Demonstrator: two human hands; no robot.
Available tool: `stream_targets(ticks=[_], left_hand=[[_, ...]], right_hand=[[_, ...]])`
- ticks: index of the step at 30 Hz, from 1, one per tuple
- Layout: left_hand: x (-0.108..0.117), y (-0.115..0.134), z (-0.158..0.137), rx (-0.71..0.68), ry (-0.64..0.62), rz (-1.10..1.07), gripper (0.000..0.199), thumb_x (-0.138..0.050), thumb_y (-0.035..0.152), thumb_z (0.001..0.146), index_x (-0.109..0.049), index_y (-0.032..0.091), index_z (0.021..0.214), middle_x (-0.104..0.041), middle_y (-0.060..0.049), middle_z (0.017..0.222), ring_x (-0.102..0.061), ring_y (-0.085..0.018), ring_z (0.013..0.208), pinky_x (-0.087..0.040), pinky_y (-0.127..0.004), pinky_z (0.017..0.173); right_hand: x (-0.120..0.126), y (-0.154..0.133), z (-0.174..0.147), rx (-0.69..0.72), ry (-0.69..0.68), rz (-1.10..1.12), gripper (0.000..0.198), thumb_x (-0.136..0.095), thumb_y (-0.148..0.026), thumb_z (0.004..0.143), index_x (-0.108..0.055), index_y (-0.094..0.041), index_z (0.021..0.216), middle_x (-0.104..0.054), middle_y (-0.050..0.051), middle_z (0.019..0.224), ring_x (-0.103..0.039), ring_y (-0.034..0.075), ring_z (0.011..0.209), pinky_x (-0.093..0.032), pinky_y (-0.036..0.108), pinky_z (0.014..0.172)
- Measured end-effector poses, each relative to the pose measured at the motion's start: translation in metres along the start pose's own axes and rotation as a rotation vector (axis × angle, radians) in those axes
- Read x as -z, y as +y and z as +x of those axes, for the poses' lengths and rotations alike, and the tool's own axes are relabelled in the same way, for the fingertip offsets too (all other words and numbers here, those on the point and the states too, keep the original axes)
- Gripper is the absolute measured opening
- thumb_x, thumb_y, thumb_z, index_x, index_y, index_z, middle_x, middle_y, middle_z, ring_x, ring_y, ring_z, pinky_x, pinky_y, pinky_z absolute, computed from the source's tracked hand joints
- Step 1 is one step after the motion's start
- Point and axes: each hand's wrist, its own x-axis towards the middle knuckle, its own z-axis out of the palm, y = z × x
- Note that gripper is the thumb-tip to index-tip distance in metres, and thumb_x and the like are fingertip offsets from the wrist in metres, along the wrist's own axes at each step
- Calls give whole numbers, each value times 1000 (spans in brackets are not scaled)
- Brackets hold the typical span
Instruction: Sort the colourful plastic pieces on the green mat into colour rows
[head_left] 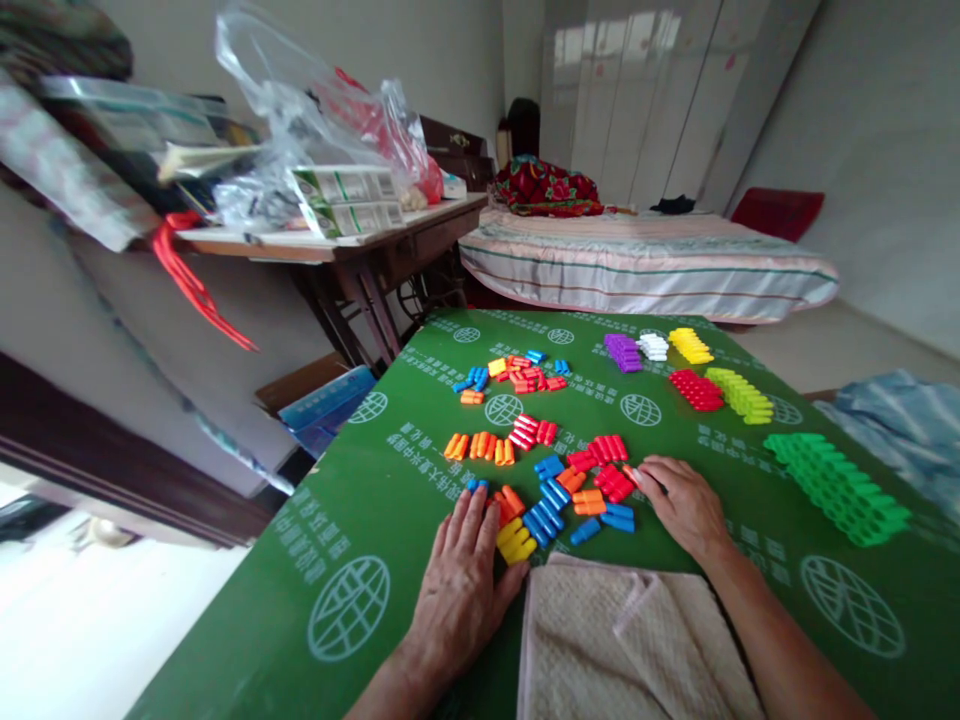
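While the left hand [459,588] lies palm down with yellow blocks [516,541] between its spread thumb and forefinger, the right hand [684,503], well apart from it, bends its fingers beside red blocks [613,484]; whether these pinch anything, I cannot tell. Both groups lie beyond a cloth [622,640] toward the worktop's [247,620] near edge. Green blocks [836,488] sit by the right edge.

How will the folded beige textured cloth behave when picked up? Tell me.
The folded beige textured cloth will probably droop, given its creases and folds. Its fabric looks thin, so likely light. Lying flat on the green printed tabletop, it seems unlikely to roll.
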Motion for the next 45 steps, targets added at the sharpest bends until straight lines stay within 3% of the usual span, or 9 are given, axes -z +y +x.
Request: stream_targets(ticks=[10, 22, 31, 39, 45], left_hand=[[-1, -1, -1, -67, 33, 56, 61, -54, 45, 84, -44, 13, 135, -45, -17, 144, -42, -34, 133, -53, -47, 97], [7, -2, 17, -60, -13, -17, 52, -56, 42, 83, -51, 15, 128, -53, -17, 136, -47, -34, 130, -53, -49, 98], [3, 0, 17, -136, -33, -26, 42, -50, 30, 87, -54, 15, 126, -54, -12, 137, -49, -29, 129, -54, -43, 100], [5, 1, 19, -218, 51, -52, 37, -46, 22, 87, -56, 13, 121, -59, -11, 132, -52, -26, 127, -55, -38, 98], [2, -1, 20, -186, 24, -53, 38, -50, 25, 86, -54, 14, 123, -59, -11, 132, -53, -26, 125, -56, -42, 96]], right_hand=[[-2, 3, -3, 19, 15, 12, 41, -38, -45, 97, -71, -22, 92, -72, 9, 100, -65, 23, 94, -49, 37, 84], [-4, 4, -5, 8, 31, 44, 40, -40, -47, 96, -72, -24, 93, -72, 9, 101, -65, 24, 95, -50, 39, 87], [-2, 3, -4, 14, 30, 47, 41, -39, -48, 96, -72, -23, 91, -72, 10, 100, -65, 23, 94, -50, 38, 85], [-2, 5, -4, 10, 20, 67, 39, -41, -46, 96, -71, -21, 93, -72, 9, 100, -65, 23, 94, -50, 38, 87], [-3, 6, -5, 0, 9, 78, 40, -41, -48, 96, -71, -21, 93, -72, 9, 100, -65, 23, 95, -51, 38, 87]])
